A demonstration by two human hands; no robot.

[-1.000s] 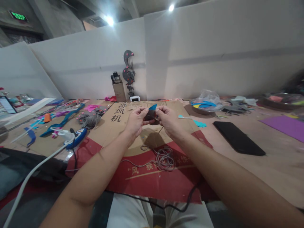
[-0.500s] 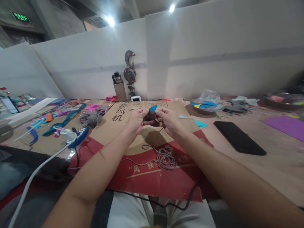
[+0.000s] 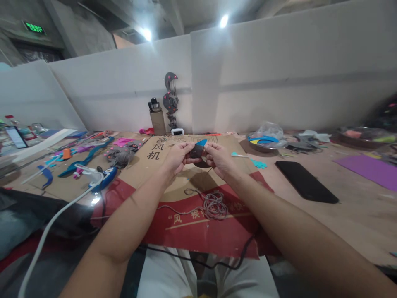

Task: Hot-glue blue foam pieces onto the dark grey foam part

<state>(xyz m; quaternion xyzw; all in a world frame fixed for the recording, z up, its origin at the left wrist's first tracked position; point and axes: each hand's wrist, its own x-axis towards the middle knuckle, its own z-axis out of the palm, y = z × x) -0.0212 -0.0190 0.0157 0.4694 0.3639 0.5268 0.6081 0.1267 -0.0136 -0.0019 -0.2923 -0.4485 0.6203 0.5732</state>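
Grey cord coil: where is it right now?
In the head view, the grey cord coil lies just right of centre on the red part of the cardboard sheet, below the left hand and right hand.

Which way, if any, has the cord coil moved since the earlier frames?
No, neither way: the cord coil lies over the same print on the cardboard.

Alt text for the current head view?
The left hand and right hand hold a small dark and blue piece above red and tan cardboard. Gray cord lies tangled on the near part; a black slab lies to the right, a bottle stands near the white wall.
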